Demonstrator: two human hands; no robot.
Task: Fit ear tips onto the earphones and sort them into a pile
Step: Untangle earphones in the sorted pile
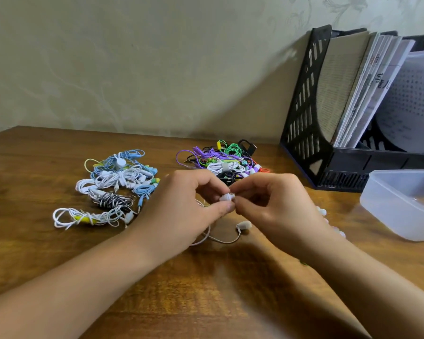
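Occlusion first: fingers of both hands cover most of the white earbud (227, 197), so can't tell whether the ear tip is seated on it or only held against it. A few pale ear tips (321, 211) peek out behind the right wrist, rest hidden. File rack (311, 113) and clear plastic tub (399, 204) are cut off at the right edge; tub contents unreadable.

Left hand (181, 204) pinches the earbud between thumb and forefinger, other fingers curled. Right hand (274, 204) pinches the same piece from the other side, fingertips touching it. Held just above the table (206, 289), centre frame.

Its white cable (218, 238) trails down under the hands to the second earbud (243, 225), lying on the wood.

Left pile (115, 187): white, blue, black-striped bundled earphones. Back pile (220, 160): purple, green, black, white tangle, just behind the hands.

Brown wood-grain table, pale patterned wall behind.
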